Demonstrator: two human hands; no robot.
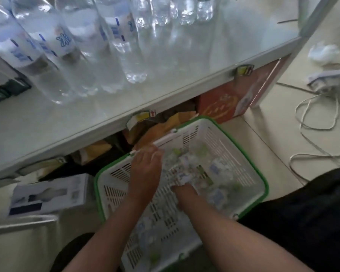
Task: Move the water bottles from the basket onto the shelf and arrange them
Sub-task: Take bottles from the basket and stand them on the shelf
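Hands, left [145,169] and right [185,190], reach among bottles [214,169] in basket [263,185], grips blurred beyond telling; crowded shelf [185,61] bottles could topple.

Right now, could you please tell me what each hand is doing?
Left hand: in the basket, grip unclear.
Right hand: among the bottles, grip hidden.

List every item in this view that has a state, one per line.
Clear plastic water bottles: upright, grouped on shelf.
White metal shelf: partly filled, right side bare.
White basket with green rim: on floor, holds bottles lying down.
Left hand: inside basket, grip unclear.
Right hand: inside basket among bottles, grip unclear.
White cable: loose on floor.
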